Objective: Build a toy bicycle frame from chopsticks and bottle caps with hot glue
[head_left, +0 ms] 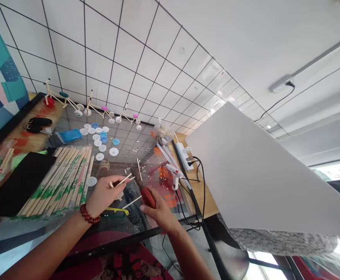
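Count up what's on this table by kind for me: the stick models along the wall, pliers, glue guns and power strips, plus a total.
Stick models: 3
Pliers: 1
Glue gun: 1
Power strip on the table: 1
Total: 6

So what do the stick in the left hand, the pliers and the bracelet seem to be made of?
Stick: wood or bamboo, matte, from its pale straw colour.
Pliers: dull, dark brown head, likely worn metal; red grips, probably plastic or rubber.
Bracelet: glossy dark-red beads, perhaps polished wood, stone or plastic.
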A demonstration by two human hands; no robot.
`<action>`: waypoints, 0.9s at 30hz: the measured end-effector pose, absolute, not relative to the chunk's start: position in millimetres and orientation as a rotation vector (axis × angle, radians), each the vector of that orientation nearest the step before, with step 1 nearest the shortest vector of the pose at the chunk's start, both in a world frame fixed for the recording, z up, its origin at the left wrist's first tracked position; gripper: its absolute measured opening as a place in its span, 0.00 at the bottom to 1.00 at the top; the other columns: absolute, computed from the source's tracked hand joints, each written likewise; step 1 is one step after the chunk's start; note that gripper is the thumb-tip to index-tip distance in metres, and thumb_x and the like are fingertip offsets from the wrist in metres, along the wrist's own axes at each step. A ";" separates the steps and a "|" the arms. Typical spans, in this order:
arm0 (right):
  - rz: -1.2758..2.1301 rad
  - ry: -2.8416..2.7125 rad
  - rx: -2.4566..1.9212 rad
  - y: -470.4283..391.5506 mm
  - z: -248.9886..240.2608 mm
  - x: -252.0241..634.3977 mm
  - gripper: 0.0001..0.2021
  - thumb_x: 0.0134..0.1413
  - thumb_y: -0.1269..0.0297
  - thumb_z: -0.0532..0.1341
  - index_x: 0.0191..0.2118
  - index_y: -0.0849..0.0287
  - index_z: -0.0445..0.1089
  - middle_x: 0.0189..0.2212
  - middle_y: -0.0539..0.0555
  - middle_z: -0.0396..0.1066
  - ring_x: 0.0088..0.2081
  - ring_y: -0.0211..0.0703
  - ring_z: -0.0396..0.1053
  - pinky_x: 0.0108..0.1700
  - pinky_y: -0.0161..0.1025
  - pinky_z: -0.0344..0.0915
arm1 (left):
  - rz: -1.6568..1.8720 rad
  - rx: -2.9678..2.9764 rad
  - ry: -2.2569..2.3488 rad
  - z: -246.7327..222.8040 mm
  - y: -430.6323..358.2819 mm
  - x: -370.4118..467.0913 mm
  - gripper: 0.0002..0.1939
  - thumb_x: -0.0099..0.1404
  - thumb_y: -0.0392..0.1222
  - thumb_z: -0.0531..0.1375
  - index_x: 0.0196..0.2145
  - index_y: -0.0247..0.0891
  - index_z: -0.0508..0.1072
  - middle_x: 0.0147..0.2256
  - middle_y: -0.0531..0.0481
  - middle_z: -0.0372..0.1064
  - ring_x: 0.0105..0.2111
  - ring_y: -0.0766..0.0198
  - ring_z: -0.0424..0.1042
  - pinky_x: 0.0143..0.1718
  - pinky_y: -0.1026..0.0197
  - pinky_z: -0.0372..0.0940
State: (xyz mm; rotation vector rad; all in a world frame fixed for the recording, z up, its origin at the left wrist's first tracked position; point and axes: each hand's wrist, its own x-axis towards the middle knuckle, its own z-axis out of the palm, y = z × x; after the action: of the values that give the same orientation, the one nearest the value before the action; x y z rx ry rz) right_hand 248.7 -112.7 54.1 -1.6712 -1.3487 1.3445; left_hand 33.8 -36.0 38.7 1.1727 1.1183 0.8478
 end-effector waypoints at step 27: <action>1.654 -1.151 -1.497 -107.8 29.6 244.9 0.16 0.37 0.69 0.62 0.37 0.55 0.62 0.26 0.44 0.60 0.24 0.34 0.55 0.25 0.34 0.52 | 0.911 1.268 1.111 19.9 -31.1 35.6 0.18 0.57 0.53 0.65 0.37 0.36 0.82 0.31 0.45 0.78 0.28 0.59 0.74 0.25 0.63 0.67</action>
State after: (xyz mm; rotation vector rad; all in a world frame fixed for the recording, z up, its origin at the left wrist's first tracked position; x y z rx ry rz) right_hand 244.9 -107.8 29.6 -1.4967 -1.1511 1.6541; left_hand 35.6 -31.1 19.9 1.2678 1.1114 0.9110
